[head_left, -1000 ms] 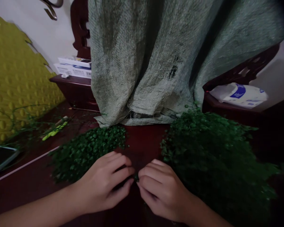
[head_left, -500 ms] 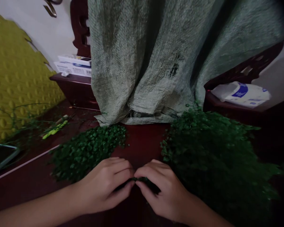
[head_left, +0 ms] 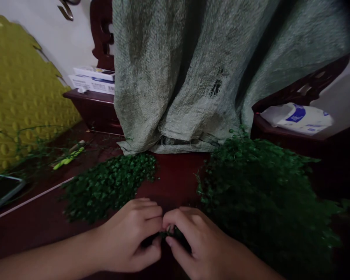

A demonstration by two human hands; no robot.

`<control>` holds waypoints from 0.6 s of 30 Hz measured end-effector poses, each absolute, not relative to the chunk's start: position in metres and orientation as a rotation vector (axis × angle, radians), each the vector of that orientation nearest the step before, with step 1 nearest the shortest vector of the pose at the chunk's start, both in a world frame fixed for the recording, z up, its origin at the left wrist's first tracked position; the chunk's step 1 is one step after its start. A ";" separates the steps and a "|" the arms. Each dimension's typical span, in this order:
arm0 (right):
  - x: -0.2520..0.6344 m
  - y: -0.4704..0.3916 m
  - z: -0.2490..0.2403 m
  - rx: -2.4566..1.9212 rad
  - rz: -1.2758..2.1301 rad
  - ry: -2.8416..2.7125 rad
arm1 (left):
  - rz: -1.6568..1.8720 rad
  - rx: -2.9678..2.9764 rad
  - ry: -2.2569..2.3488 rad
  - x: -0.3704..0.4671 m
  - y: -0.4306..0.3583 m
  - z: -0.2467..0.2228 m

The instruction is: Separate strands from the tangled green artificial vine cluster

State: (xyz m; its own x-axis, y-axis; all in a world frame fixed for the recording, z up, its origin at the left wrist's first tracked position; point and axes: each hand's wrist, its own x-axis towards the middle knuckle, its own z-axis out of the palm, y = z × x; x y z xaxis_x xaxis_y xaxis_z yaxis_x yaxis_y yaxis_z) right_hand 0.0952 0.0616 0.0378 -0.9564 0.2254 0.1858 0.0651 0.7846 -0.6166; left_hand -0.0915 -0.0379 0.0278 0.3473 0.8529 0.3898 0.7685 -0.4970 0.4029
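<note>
At the bottom centre my left hand [head_left: 134,233] and my right hand [head_left: 192,237] meet, fingertips nearly touching. Between them shows a small dark green sprig [head_left: 165,233]. The left fingers are pinched on it; the right thumb and forefinger curl round its other side. Beyond my left hand lies a low pile of small green leaves [head_left: 111,184]. A larger, looser heap of green stems and leaves [head_left: 262,194] spreads to the right of my right hand, its lower part very dark. Both piles rest on a dark red wooden surface [head_left: 175,179].
A grey-green woven sack [head_left: 175,77] hangs behind the piles. Left are a yellow-green tool [head_left: 68,157], loose stems, a phone-like framed object [head_left: 6,194], white boxes [head_left: 93,79] and a yellow textured mat [head_left: 26,89]. A tissue pack [head_left: 300,118] sits at right.
Both hands have shifted slightly down. The right thumb and forefinger have parted a little, and more of the sprig shows between the hands. The piles look the same.
</note>
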 end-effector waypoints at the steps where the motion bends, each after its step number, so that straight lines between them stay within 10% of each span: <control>1: 0.095 0.061 0.038 -0.227 0.930 -2.731 | 0.849 2.456 1.483 -0.091 -0.039 0.027; 18: 0.097 0.060 0.041 -0.241 0.901 -2.685 | 0.821 2.601 1.446 -0.102 -0.034 0.028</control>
